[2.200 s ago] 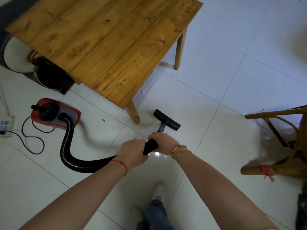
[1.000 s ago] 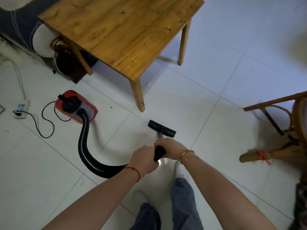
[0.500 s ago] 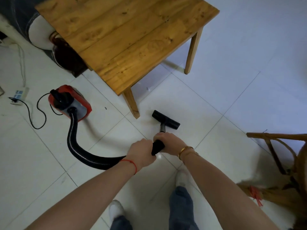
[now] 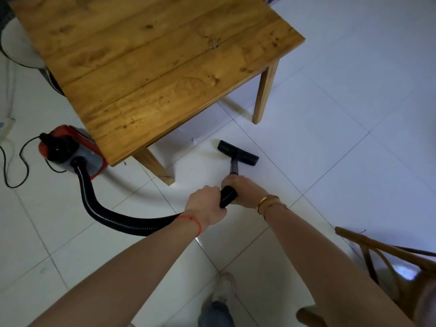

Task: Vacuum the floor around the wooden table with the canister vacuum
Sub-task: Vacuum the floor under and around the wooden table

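Hands [image 4: 232, 198] both wrapped round the wand [image 4: 228, 195]; I'd keep the nozzle [image 4: 237, 152] flat, sweeping beside the tabletop [image 4: 151, 57] leg.

The black hose [image 4: 113, 215] is being gripped by the left hand [image 4: 205, 205] and the right hand [image 4: 245, 191], right one just ahead. Past the grip, the floor nozzle [image 4: 237, 152] is being held flat on white tile [image 4: 318, 161], beside the wooden table [image 4: 151, 60]. Left of the grip, the red canister [image 4: 70, 152] is sitting by the table's edge.
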The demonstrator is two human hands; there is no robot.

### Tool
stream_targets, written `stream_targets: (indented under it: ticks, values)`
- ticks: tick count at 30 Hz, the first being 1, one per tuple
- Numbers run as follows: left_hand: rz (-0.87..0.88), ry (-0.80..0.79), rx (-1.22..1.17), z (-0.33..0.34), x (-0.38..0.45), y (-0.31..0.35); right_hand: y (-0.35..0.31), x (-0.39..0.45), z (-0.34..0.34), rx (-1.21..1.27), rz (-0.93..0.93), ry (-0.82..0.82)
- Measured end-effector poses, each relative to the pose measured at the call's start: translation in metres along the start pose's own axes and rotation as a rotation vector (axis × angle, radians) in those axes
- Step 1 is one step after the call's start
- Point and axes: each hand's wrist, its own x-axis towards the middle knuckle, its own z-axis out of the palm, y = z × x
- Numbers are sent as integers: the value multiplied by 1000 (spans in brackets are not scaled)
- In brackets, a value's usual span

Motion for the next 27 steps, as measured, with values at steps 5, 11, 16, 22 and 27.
stream_targets:
  ticks: [5,11,16,22,27]
  values:
    - [-22,42,2,-10,22,17,21,10,-17,-6,3,43]
    - [-29,52,41,-15,7,12,10,6,-12,40,6,45]
    - [-48,29,46,-14,-25,-8,-22,-1,1,77,-37,19]
    - [-73,15,48,-2,-71,-43,-72,-9,29,97,-87,-8]
    - [-79,25,75,19,-113,-71,-110,-23,61,66,-124,-26]
